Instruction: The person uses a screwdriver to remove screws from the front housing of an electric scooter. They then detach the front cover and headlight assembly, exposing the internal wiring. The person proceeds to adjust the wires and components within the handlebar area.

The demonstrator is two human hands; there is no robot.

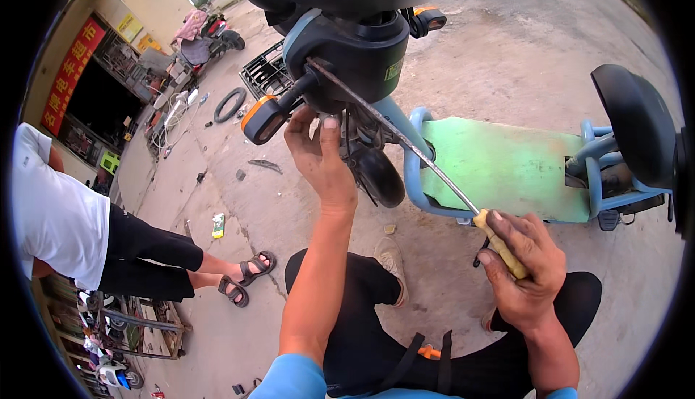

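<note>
A long screwdriver (499, 245) with a worn yellow handle is in my right hand (527, 269), fingers and thumb closed round the handle. Its thin shaft slants up and left, and its tip meets the black front casing (355, 55) of a light-blue electric scooter, close to the turn signal's stalk. Below that casing my left hand (323, 160) is raised, thumb up and fingers curled by its lower edge; what they pinch is hidden. Just left of these fingers sits the orange-and-black turn signal (264, 118). The scooter's front wheel (380, 176) is right of my left wrist.
The scooter's green footboard (507, 164) and black seat (637, 127) extend to the right. A person (65, 211) in a white shirt stands at left. A loose tyre (230, 105), a black crate (268, 73) and a small packet (218, 225) lie on the concrete.
</note>
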